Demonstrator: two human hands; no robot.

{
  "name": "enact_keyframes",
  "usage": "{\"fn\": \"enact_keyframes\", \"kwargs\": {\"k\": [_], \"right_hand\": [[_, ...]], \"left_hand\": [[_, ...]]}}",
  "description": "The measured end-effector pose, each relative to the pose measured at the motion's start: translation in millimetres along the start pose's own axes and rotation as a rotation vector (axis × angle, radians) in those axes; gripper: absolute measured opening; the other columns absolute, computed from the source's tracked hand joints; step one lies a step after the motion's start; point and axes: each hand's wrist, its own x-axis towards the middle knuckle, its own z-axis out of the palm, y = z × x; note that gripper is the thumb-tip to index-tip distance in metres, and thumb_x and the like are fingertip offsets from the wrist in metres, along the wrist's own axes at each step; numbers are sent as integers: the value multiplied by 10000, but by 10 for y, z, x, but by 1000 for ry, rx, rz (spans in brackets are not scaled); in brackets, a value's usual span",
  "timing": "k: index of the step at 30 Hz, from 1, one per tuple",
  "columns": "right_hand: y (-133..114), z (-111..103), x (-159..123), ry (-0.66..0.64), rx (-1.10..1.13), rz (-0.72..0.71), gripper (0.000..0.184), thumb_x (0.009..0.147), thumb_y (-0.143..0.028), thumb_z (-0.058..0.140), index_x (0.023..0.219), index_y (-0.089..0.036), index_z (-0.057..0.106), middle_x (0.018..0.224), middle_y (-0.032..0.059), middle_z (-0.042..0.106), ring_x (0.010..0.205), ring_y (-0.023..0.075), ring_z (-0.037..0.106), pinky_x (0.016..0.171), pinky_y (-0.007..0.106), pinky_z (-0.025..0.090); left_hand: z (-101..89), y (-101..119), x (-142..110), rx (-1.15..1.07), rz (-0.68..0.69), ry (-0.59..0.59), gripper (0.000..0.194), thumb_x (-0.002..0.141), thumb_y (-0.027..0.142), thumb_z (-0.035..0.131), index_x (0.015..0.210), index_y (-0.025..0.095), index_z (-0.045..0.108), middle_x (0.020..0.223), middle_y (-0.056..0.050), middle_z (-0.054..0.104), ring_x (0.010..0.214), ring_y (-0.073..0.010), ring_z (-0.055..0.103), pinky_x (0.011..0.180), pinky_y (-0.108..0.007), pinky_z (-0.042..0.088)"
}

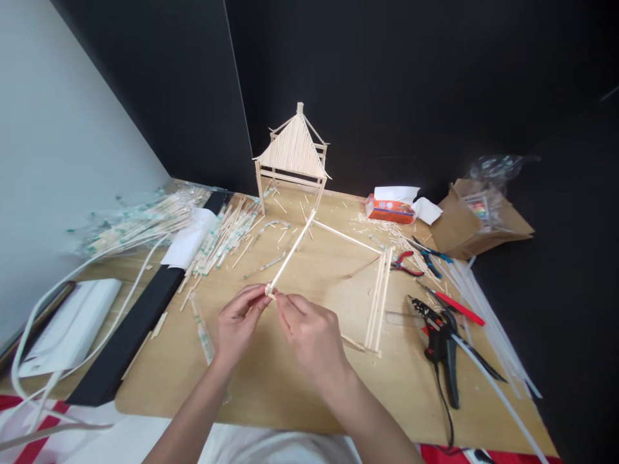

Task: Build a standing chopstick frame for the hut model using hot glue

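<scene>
Though fingers (251, 298) hide its end, both hands (275, 319) — closed together — pinch the stick frame (293, 248).

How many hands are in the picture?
2: the left hand and the right hand, both pinching the end of a long wooden stick. No others show.

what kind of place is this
Probably a hobby desk for model making: on the wooden desktop, the left hand and right hand hold a stick frame, near a stick-built model hut, heaps of loose wooden sticks and a corded glue gun.
</scene>
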Motion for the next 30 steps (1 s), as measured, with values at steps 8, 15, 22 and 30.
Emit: {"fn": "enact_keyframes", "kwargs": {"k": [8, 15, 22, 30], "right_hand": [[-11, 8, -1, -19, -6, 11, 324, 980, -155, 440, 1283, -164, 553, 980, 24, 697, 810, 155, 657, 678, 272, 460], [-29, -12, 7, -35, -11, 14, 313, 972, -156, 457, 1270, -154, 553, 973, 50, 696, 812, 164, 654, 688, 257, 470], [-47, -5, 0, -16, -12, 22, 324, 952, -151, 491, 1268, -133, 560, 984, 63, 702, 828, 180, 650, 727, 277, 505], [-60, -63, -115, 237, -2, -61, 338, 929, -90, 490, 1260, -66, 555, 1194, 121, 652, 1149, 239, 559, 1026, 353, 428]], "left_hand": [[-24, 12, 0, 16, 5, -16, 161, 778, 201, 699, 922, 264, 736, 951, -30, 715, 914, -182, 658, 797, -296, 549], [-30, -12, 18, 8, 17, 5, 176, 754, 182, 721, 911, 258, 742, 944, -20, 719, 889, -161, 664, 794, -267, 546], [-23, 7, 68, -13, -7, 28, 132, 715, 204, 756, 841, 245, 756, 902, -20, 734, 843, -167, 681, 746, -272, 571], [-40, 4, 78, -12, -10, 30, 131, 702, 204, 767, 826, 245, 762, 878, -24, 738, 829, -172, 681, 709, -274, 580]]}}
